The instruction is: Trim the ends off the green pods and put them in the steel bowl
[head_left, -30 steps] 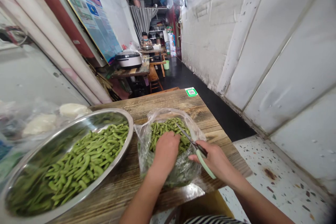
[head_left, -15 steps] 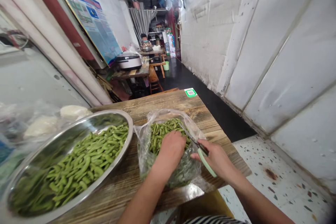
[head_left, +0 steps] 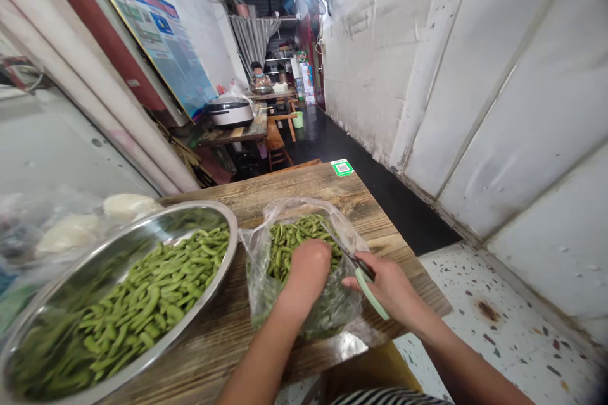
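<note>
An open clear plastic bag (head_left: pixel 256 247) full of green edamame pods (head_left: pixel 289 237) sits on the wooden table. My left hand (head_left: pixel 311 266) reaches into it from the front, knuckles up and fingers curled down among the pods. The fingertips are hidden, so what they hold does not show. At the bag's right side, my right hand (head_left: pixel 387 285) grips scissors (head_left: pixel 365 291) with pale green handles. Their blades point up and left over the pods, close to my left hand. Left of the bag, a large steel basin (head_left: pixel 232 228) holds many more pods.
The wooden table (head_left: pixel 228 342) ends at the right above a speckled floor (head_left: pixel 475 310). A green QR-code card (head_left: pixel 342 168) lies at its far edge. Plastic bags with pale contents (head_left: pixel 71 234) are beyond the basin. Farther back are a rice cooker (head_left: pixel 228 112) and a seated person (head_left: pixel 259 76).
The view has shifted slightly, so everything sits a little farther left. My left hand stays among the pods, with a slight change at the knuckles. The scissors remain in my right hand.
</note>
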Demonstrator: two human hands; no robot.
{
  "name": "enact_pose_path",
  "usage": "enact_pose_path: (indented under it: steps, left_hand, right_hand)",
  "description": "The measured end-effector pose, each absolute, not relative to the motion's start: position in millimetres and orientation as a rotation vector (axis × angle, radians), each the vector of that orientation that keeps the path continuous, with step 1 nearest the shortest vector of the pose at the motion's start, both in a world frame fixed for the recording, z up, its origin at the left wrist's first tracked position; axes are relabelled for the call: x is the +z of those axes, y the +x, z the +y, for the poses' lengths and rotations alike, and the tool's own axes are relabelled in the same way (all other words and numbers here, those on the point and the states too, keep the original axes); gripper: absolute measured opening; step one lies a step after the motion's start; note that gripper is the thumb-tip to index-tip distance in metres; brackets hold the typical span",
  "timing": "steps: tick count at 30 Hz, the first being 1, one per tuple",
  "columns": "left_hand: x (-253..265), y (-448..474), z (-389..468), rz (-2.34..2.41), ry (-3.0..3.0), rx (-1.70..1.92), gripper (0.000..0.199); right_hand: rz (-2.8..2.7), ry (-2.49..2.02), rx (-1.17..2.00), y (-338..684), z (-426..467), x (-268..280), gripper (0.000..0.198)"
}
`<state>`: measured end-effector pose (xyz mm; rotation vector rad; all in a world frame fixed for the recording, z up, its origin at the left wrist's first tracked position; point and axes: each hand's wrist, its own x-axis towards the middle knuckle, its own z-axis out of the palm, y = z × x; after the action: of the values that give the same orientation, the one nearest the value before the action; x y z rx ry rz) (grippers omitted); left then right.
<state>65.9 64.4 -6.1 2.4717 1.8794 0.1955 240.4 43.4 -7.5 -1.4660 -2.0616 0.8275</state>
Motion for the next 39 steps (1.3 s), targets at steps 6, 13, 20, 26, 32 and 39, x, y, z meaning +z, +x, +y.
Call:
enact_pose_path:
  steps: [6,13,20,26,32,39]
  left_hand:
    - [-9,52,58,1.810,2.038,0.876,0.021]
    - [-21,37,39,1.693,1.578,1.270,0.027]
    - [-26,25,29,1.669,1.633,1.232,0.030]
    - [-17,23,22,1.615,1.712,1.201,0.027]
    - [-19,26,19,1.616,1.624,1.232,0.023]
    - [-20,32,20,1.362,1.038,1.376,0.024]
  right_hand:
    - [-2.067,-1.509,0.824,244,46,-6,0.041]
    - [-2.178,-1.393,0.841,232,43,-5,0.044]
    - [-2.299,-1.302,0.721,228,44,-7,0.050]
    - [-2.337,-1.282,0.699,225,42,0,0.047]
    - [-2.350,-1.268,0.697,226,41,-1,0.033]
    - [-2.207,-1.278,0.930,226,40,-4,0.035]
